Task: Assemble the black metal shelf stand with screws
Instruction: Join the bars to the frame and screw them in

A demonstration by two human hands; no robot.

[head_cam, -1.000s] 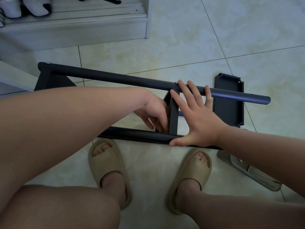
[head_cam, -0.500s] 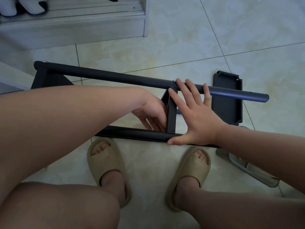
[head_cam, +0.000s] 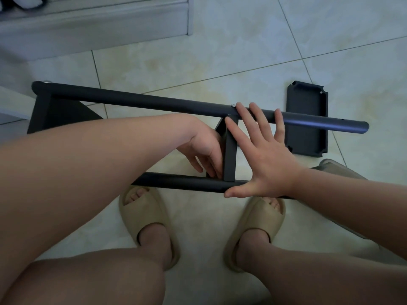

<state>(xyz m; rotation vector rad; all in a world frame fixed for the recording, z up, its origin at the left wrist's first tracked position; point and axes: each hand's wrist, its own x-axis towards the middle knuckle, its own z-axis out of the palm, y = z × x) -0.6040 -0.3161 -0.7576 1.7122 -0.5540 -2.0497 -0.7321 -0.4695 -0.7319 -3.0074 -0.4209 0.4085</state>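
The black metal shelf stand lies on its side on the tiled floor. Its upper tube (head_cam: 136,101) runs from far left to right, and its lower tube (head_cam: 182,182) lies near my feet. A black shelf plate (head_cam: 230,155) stands on edge between the tubes, with a screw head (head_cam: 232,105) above it on the upper tube. My right hand (head_cam: 262,155) lies flat with spread fingers across both tubes, thumb on the lower one. My left hand (head_cam: 202,150) reaches in from the left, its fingers down at the plate's lower corner; what they hold is hidden.
A loose black shelf plate (head_cam: 307,119) lies on the floor behind the upper tube at right. A grey item (head_cam: 337,170) lies under my right forearm. A pale cabinet base (head_cam: 94,29) stands at top left. My feet in beige slippers (head_cam: 145,216) rest below the frame.
The view has shifted slightly. Both hands stay in the same places on the frame.
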